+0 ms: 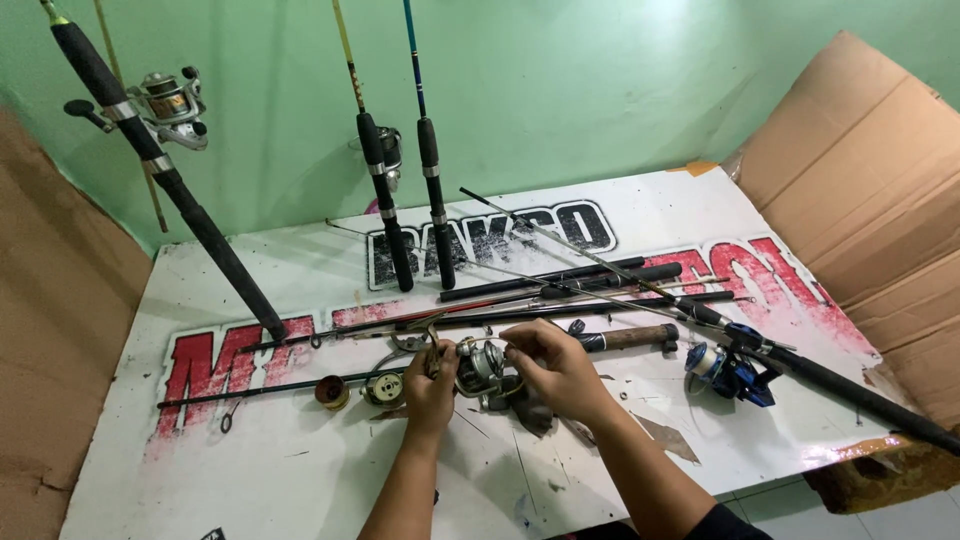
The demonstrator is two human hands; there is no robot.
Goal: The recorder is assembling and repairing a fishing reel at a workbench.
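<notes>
- The white table with red and black lettering spreads beneath both my hands, with brown cardboard standing well off to my right and more of it off to my left.
- Beyond my hands, three fishing rods lean against the green wall: a thick black-handled one far to my left carrying a silver reel, then a yellow-bladed rod and a blue-bladed rod straight ahead.
- Just past my fingertips lie loose black rod sections, and to my right a rod with a blue spinning reel rests flat.
- The silver spinning reel I am working on sits between my hands, just above the table, and looks partly dismantled.
- To my left lie a brass-coloured spool and a round reel part, so I judge some pieces are already off; how much is left I cannot tell.
- My left hand comes up from below, wrist straight, fingers curled closed around a small metal piece at the reel's left side.
- My right hand reaches in from the right, forearm angled across the table, thumb and forefinger pressed together in a pinch at the reel's top; what they pinch is too small to tell.
</notes>
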